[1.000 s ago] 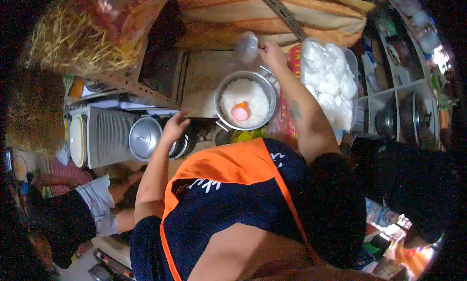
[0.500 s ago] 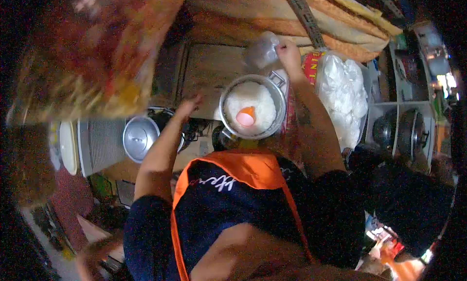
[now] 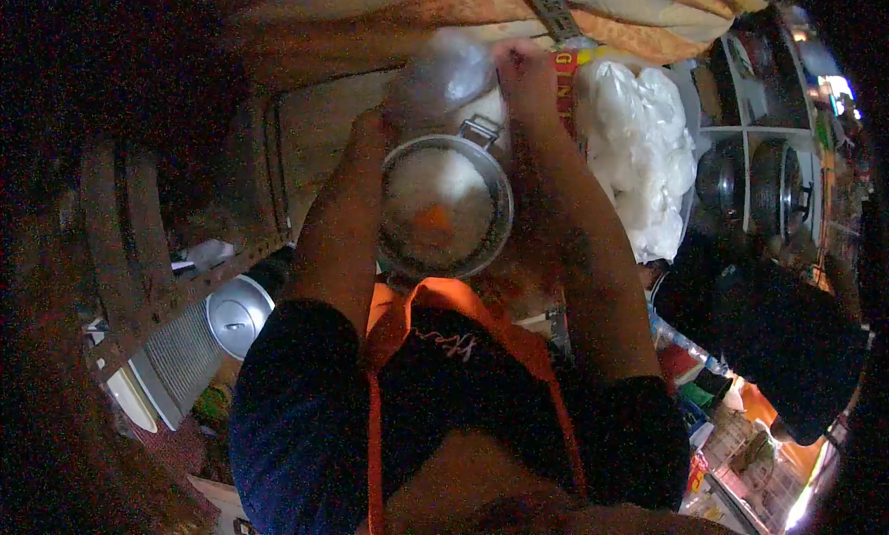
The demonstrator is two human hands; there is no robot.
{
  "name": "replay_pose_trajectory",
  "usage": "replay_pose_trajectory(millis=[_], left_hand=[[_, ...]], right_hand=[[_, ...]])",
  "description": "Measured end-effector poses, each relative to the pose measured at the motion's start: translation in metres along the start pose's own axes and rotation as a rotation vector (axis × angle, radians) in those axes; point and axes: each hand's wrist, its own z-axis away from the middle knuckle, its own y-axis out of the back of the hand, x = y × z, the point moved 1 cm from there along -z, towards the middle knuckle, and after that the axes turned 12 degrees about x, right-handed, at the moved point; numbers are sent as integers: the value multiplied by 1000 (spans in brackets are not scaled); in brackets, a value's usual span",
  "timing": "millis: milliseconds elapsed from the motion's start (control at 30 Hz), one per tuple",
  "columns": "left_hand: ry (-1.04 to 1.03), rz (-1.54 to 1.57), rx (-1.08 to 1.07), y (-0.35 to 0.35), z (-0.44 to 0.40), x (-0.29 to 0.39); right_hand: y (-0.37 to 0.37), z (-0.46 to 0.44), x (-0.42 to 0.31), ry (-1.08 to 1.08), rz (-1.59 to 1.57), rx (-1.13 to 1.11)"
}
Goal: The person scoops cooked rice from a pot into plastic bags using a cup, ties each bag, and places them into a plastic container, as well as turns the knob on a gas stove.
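A clear plastic bag (image 3: 452, 72), blurred, hangs above the far side of the pot. My right hand (image 3: 520, 64) is closed on the bag's right edge. At the bag's left side is my left hand (image 3: 372, 125), dark and smeared, so whether its fingers grip the plastic does not show. Just in front of my apron stands a round metal pot (image 3: 507, 222) with a wire handle at its far right. White rice (image 3: 454, 172) fills it, and an orange scoop (image 3: 431, 220) lies on the rice, partly in shadow.
White plastic bags (image 3: 641, 155) are heaped on the right beside a red and yellow printed package (image 3: 565, 76). A shelf with dark pots (image 3: 776, 188) stands further right. On the left is a metal lid (image 3: 239, 317). Striped cloth (image 3: 417, 12) hangs at the back.
My left hand has moved up and away from me to the plastic bag. My right hand and the bag have shifted left in view. The pot now looks more shaded.
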Motion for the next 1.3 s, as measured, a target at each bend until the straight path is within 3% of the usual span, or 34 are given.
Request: replay_pose_trajectory(millis=[133, 167, 233, 300, 367, 400, 433, 467, 533, 600, 633, 700, 767, 800, 833, 867, 900, 933, 967, 1033, 1067, 1133, 1167, 1233, 1267, 1300], left_hand=[[-86, -78, 143, 8, 4, 2], [-111, -95, 178, 8, 5, 5], [-186, -122, 218, 10, 20, 11], [-227, -99, 168, 9, 44, 19], [-125, -6, -106, 2, 89, 25], [-42, 28, -265, -2, 120, 29], [18, -17, -331, -14, 155, 31], [-28, -234, -123, -42, 206, 36], [-89, -460, 86, -40, 240, 33], [-206, -429, -379, -20, 245, 30], [-258, -368, -565, -24, 261, 31], [-344, -474, -564, -31, 295, 33], [-474, -771, -651, -49, 322, 36], [-529, -982, -759, -56, 327, 38], [-489, -1031, -808, -69, 328, 35], [-610, -1059, -794, -70, 318, 31], [-522, -860, -792, -78, 333, 32], [-620, -909, -717, -77, 326, 35], [-629, -755, -477, -75, 328, 38], [-1148, -657, -263, -46, 294, 41], [-1307, -631, -48, -40, 301, 42], [-1220, -524, 35, -39, 329, 43], [-1025, -572, -132, -40, 344, 37], [-553, -485, -558, -43, 363, 12], [-547, -521, -518, -48, 379, 3], [-539, -557, -478, -52, 395, -6]], right_hand=[[40, -32, -41, -150, 49, 265], [50, -35, -59, -400, -462, 391], [64, -22, -76, -751, -878, 317], [63, 14, -80, -553, -1039, -157], [67, 60, -95, -259, -950, -803], [75, 80, -104, -280, -593, -1130], [76, 102, -104, -119, -603, -1111], [75, 123, -102, 43, -607, -1087], [84, 138, -102, 21, -710, -1031], [105, 134, -96, 5, -804, -966], [121, 124, -87, -172, -857, -853], [138, 105, -60, -517, -913, -507], [153, 82, -46, -426, -709, -234], [153, 69, -49, -202, -482, -200], [163, 63, -48, -19, -499, -490], [166, 63, -53, 135, -507, -791], [163, 66, -65, 34, -261, -1159], [140, 85, -45, 153, -516, -969], [139, 88, -55, 56, -415, -780], [141, 104, -58, -510, -466, -678], [145, 106, -53, -504, -472, -677], [157, 108, -62, -669, -535, -369], [157, 114, -67, -675, -542, -381], [153, 129, -85, -348, -368, -333], [146, 140, -92, -335, -388, -373], [140, 151, -100, -136, -442, -359]])
